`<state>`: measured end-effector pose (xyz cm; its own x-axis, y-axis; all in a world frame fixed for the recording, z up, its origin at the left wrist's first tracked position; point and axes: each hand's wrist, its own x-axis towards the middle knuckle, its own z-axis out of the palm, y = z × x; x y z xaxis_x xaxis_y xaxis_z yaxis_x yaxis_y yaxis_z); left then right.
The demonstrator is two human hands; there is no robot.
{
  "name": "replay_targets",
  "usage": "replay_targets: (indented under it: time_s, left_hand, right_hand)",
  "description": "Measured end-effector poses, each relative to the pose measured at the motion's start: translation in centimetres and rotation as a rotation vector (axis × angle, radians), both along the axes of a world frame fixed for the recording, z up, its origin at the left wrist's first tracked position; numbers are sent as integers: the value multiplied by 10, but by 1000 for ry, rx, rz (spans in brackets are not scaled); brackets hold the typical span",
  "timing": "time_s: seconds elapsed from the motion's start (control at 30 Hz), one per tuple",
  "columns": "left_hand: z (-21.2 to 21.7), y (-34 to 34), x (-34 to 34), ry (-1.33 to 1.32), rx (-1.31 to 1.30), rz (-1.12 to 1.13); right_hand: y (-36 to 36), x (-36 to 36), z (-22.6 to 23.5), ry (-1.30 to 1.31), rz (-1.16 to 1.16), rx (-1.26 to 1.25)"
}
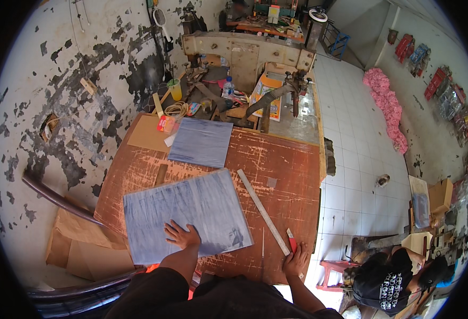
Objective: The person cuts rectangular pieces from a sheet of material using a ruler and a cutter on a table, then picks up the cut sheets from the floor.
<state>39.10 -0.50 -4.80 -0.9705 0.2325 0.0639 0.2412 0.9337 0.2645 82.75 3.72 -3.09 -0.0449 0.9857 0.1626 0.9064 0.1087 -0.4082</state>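
A large blue-grey streaked sheet (162,212) lies flat across the near left of the worn reddish-brown table. My left hand (182,235) rests on it, palm down with the fingers spread. At the table's near right, my right hand (296,260) has its fingers closed round the lower part of a red utility knife (293,245), whose pale tip points away from me. A long metal ruler (260,207) lies slantwise between the sheet and the knife, its near end by my right fingers. A thin pale stick (263,243) lies left of the ruler.
A smaller blue-grey sheet (201,141) lies farther back, beside brown cardboard (151,133). Beyond stand a water bottle (228,87), a cup of yellow liquid (176,90) and a heavy metal frame (244,48). A person (385,282) sits low at the right; pink bundles (385,106) line the wall.
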Motion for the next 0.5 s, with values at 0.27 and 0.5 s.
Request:
replay_targets:
  time_s: [0.27, 0.5]
  left_hand:
    - [-3, -1, -2, 32, 12, -7]
    - [-3, -2, 0, 37, 22, -19]
  right_hand:
    - [0, 1, -5, -17, 6, 9]
    - [-1, 1, -8, -18, -22, -7]
